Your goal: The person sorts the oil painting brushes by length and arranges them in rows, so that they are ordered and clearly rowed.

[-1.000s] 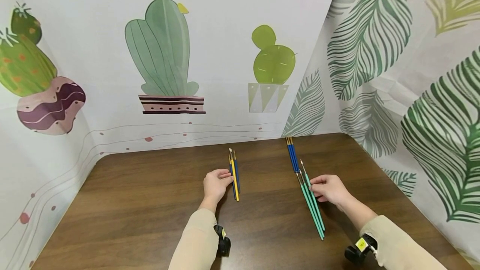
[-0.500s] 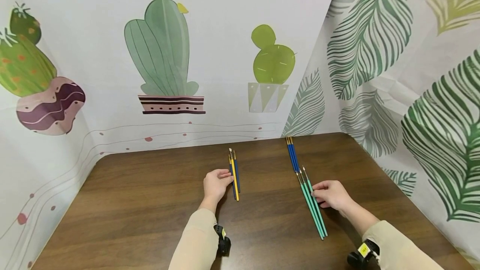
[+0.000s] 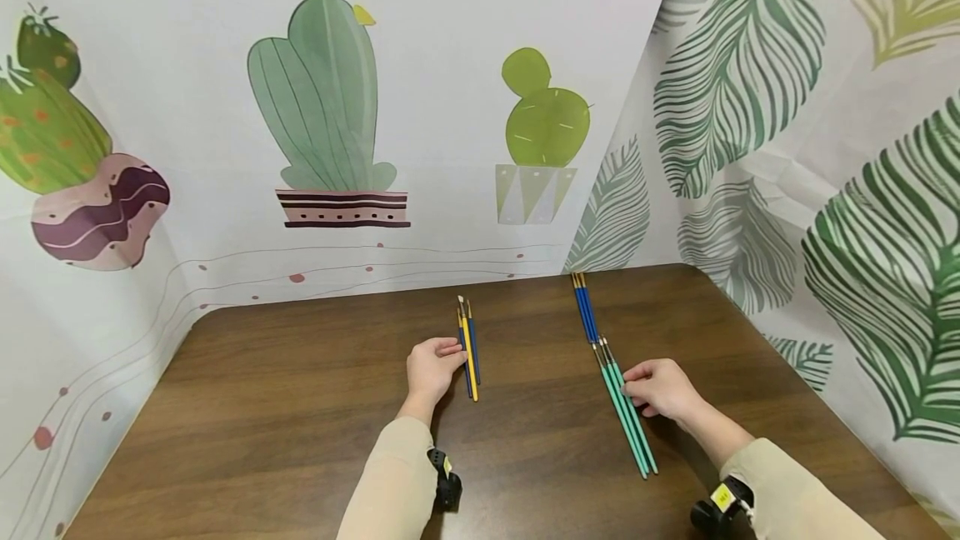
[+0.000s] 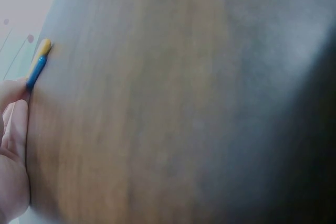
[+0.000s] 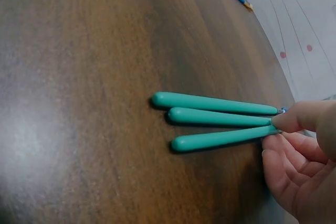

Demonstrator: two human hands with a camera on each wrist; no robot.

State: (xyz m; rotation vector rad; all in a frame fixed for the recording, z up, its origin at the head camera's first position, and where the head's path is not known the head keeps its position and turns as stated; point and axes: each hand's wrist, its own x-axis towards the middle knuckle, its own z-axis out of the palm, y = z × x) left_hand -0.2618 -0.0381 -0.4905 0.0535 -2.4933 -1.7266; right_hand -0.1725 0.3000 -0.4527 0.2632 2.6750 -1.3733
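Your right hand (image 3: pixel 660 390) was found with its grip clamped on the right-hand green brush (image 5: pixel 223 138), thumb and finger pinching the handle. The middle green brush (image 5: pixel 220 117) lay just beside it, followed by the left-hand green brush (image 5: pixel 215 102). All three were on the worktop (image 3: pixel 300 407), slanted, with tips pointing away from you and rounded handle ends towards you. A bundle of blue brushes (image 3: pixel 585 315) lay just beyond the green tips, its far end close to the back edge.

Your left hand (image 3: pixel 431 369) was at a second group, well apart from the first. Its thumb and fingers were at the yellow brush (image 3: pixel 472 380) and the left-hand blue brush (image 3: pixel 468 388); whether that grip pinched them or merely rested against them could not be determined. The right-hand blue brush (image 3: pixel 473 340) lay on the other side of the yellow one.

You wore light sleeves (image 3: pixel 393 473), with a black device (image 3: pixel 448 490) at the left wrist and a second device (image 3: pixel 712 515), bearing a yellow label, at the right. A cactus-printed cloth (image 3: pixel 442 90) stood behind the worktop, and a leaf-printed cloth (image 3: pixel 757 65) to the right.
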